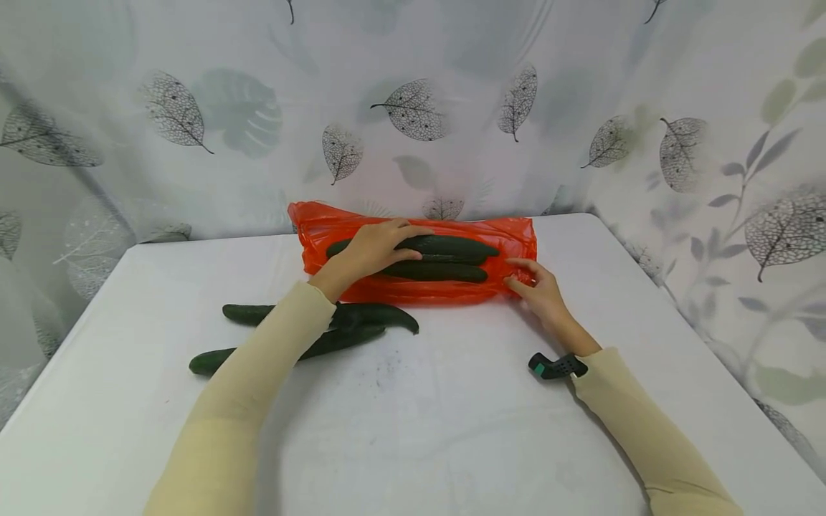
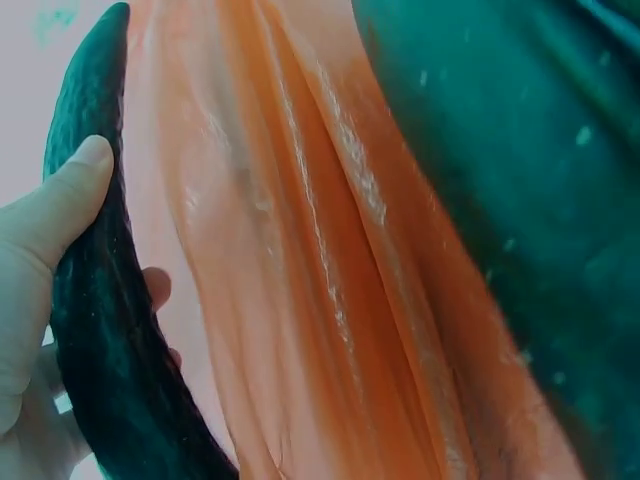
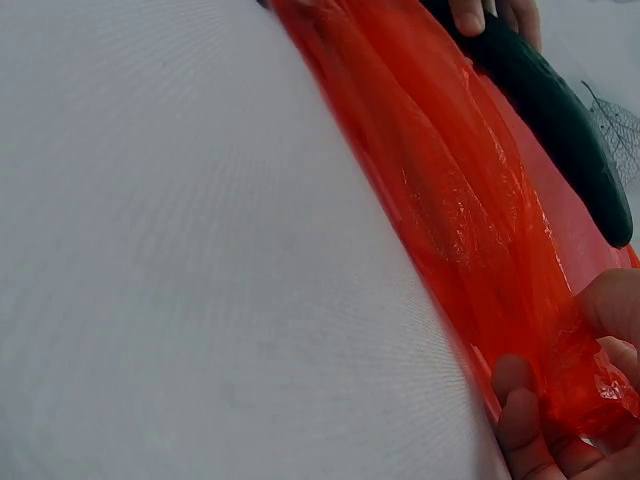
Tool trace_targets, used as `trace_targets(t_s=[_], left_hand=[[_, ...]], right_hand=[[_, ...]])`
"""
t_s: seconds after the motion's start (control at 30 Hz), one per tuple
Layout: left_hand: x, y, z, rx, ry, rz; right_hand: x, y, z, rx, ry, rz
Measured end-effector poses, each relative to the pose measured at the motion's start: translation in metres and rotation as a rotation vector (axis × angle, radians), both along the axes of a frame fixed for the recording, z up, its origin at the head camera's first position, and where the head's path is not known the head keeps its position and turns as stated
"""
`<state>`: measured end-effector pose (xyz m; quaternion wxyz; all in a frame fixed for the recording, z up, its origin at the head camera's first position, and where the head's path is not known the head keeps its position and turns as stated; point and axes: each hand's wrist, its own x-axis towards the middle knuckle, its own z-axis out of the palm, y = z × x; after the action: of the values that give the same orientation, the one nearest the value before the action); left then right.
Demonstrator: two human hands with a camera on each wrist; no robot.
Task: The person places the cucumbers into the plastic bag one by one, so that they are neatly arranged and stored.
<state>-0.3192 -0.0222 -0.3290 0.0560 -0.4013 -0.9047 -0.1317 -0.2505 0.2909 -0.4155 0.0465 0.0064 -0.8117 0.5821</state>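
Note:
My left hand (image 1: 374,247) grips a dark green cucumber (image 2: 100,300), thumb on one side and fingertips showing round the other. This cucumber lies over a red plastic bag (image 1: 419,292) at the back of the table. Beside it, nearer to me, another cucumber (image 1: 439,271) lies against the bag. At the bag's right end, my right hand (image 1: 542,290) pinches the crumpled plastic between thumb and fingers. In the right wrist view, that bunched plastic (image 3: 585,390) sits in the hand, and the gripped cucumber (image 3: 565,120) slants above the bag.
Two more cucumbers, one farther back (image 1: 381,315) and one nearer (image 1: 213,360), lie left of centre, partly hidden under my left forearm. The white table (image 1: 413,430) ends at a leaf-patterned cloth (image 1: 413,165) behind. A dark band (image 1: 556,367) is on my right wrist.

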Motion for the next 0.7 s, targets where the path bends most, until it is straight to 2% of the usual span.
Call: trace_targets(t_s=[0.3, 0.4, 0.7], left_hand=[[-0.019, 0.008, -0.004, -0.127, -0.100, 0.022], [-0.024, 0.007, -0.009, -0.151, -0.121, 0.034], [-0.036, 0.007, -0.014, -0.176, -0.100, 0.039]], right_hand=[[0.000, 0.001, 0.000, 0.064, 0.016, -0.006], [0.002, 0.001, -0.004, 0.072, 0.021, -0.002], [0.001, 0.000, -0.002, 0.055, 0.028, -0.007]])
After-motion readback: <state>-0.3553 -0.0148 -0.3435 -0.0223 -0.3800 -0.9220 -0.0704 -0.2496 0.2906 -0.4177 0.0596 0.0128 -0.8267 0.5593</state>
